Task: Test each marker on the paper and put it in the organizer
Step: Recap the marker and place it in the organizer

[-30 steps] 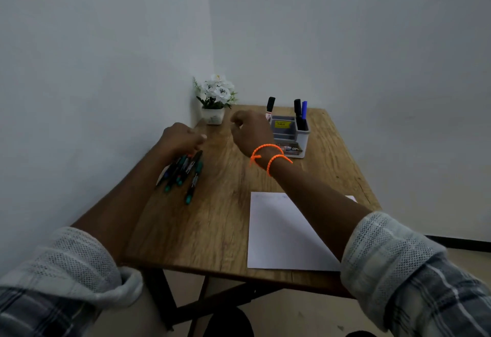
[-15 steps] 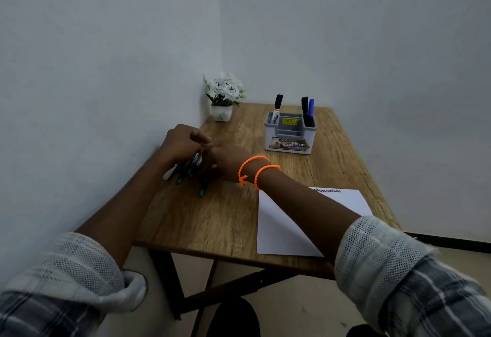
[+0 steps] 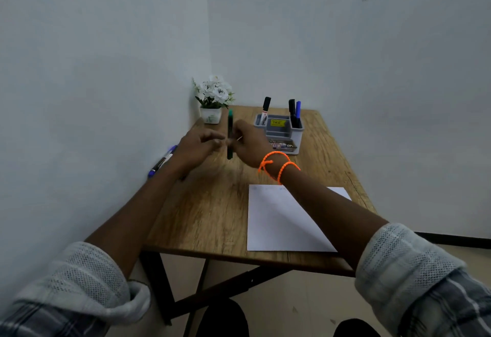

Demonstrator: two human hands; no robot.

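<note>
My right hand (image 3: 248, 145) grips a green marker (image 3: 230, 134) and holds it upright above the wooden table (image 3: 212, 211). My left hand (image 3: 198, 145) sits just left of the marker with its fingers loosely spread, fingertips close to the barrel. A blue marker (image 3: 162, 160) lies at the table's left edge, partly behind my left forearm. The grey organizer (image 3: 283, 134) stands at the back and holds three markers: a black-capped one on its left, a black and a blue one on its right. A white sheet of paper (image 3: 279, 219) lies at the front right under my right forearm.
A small white pot of white flowers (image 3: 214, 99) stands in the back left corner against the wall. Walls close the table in on the left and at the back. Black table legs show below the front edge.
My right hand has lifted a green marker out of the pile at the left and raised it upright. My left hand has left the pile and opened beside it.
</note>
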